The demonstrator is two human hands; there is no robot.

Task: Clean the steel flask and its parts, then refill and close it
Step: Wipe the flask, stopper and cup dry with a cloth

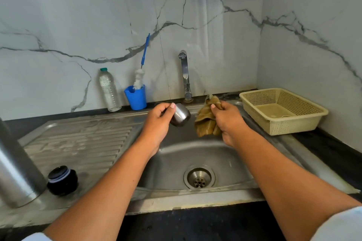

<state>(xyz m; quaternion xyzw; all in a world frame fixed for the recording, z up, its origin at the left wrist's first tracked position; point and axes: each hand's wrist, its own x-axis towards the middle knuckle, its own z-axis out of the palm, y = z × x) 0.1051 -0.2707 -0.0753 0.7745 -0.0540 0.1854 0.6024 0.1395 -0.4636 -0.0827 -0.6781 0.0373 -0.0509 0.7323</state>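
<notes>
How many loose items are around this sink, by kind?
Flask parts: 3 (flask body, steel cup, black stopper)
Cleaning tools: 2 (bottle brush, cloth)
Plastic containers: 3 (water bottle, blue holder, basket)
Total: 8

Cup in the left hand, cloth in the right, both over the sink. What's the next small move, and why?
Probably bring the cloth across to the steel cup and wipe it. The right hand grips the bunched cloth, the left hand holds the cup beside it, the two not touching, and no water shows at the tap.
</notes>
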